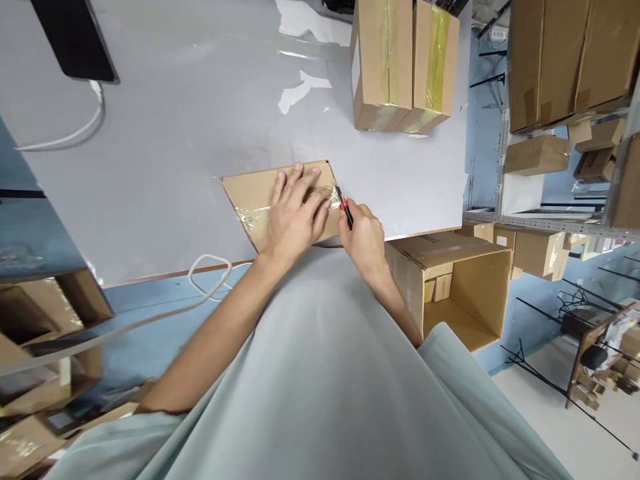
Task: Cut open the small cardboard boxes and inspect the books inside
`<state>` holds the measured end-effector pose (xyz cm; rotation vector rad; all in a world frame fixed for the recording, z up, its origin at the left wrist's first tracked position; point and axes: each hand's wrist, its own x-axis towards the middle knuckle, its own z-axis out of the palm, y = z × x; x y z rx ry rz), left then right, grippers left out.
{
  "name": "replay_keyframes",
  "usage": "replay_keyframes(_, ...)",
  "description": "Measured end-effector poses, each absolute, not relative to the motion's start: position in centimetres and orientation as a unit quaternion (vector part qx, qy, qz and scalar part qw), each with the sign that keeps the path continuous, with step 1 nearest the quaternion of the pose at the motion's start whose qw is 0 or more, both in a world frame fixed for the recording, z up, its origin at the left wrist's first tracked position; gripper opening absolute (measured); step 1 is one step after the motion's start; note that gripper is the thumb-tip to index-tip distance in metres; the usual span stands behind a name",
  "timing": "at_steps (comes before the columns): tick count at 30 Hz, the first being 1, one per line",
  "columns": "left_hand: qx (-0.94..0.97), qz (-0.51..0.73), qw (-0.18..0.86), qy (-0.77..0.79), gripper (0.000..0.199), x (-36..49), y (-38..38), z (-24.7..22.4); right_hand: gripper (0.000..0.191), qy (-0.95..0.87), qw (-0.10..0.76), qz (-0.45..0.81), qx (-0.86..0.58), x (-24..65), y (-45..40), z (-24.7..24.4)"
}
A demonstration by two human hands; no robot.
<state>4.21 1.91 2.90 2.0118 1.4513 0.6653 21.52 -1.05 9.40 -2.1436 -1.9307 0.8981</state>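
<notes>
A small brown cardboard box (250, 190), with clear tape across it, lies at the front edge of the grey table. My left hand (295, 217) rests flat on top of it, fingers spread and pointing away from me. My right hand (363, 237) is closed around a black and red utility knife (346, 211). The knife's tip touches or nearly touches the taped right end of the box.
Two taped boxes (383, 67) (435, 67) stand at the back right of the table (165, 167). A phone (75, 40) with a white cable lies at the back left. An open carton (465, 293) sits below the right edge, near my right forearm.
</notes>
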Motion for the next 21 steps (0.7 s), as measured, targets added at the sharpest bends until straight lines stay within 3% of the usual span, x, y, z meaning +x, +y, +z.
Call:
replay_keyframes(18, 0.724, 0.281, 0.336, 0.532, 0.054, 4.9, 1.8, 2.2, 0.029, -0.592, 0.024, 0.245, -0.767, 18.2, 0.0, 10.0)
replay_keyframes(21, 0.726, 0.277, 0.335, 0.532, 0.058, 5.0, 1.7, 2.3, 0.027, -0.591, -0.026, 0.24, -0.769, 18.4, -1.2, 11.2)
